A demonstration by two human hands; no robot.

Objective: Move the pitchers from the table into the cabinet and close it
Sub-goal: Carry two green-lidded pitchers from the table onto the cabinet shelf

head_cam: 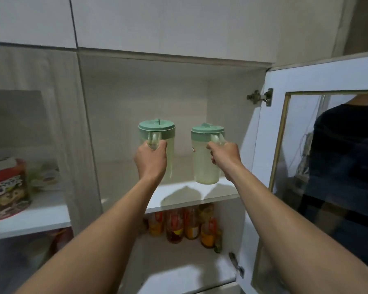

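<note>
Two translucent pitchers with pale green lids are held inside the open cabinet's upper compartment. My left hand (pixel 151 159) grips the handle of the left pitcher (pixel 157 132), which is partly hidden behind that hand. My right hand (pixel 226 159) grips the handle of the right pitcher (pixel 203 160); its base hangs at about the front edge of the white shelf (pixel 179 194). Whether either pitcher touches the shelf I cannot tell. The cabinet door (pixel 319 158), white-framed with a glass pane, stands open to the right.
Several bottles (pixel 185 225) stand on the lower shelf under the pitchers. In the left compartment, behind a closed glass door, sits a colourful tub (pixel 6 187). A metal door handle (pixel 236 265) sticks out at the door's lower edge. Closed upper cabinets run overhead.
</note>
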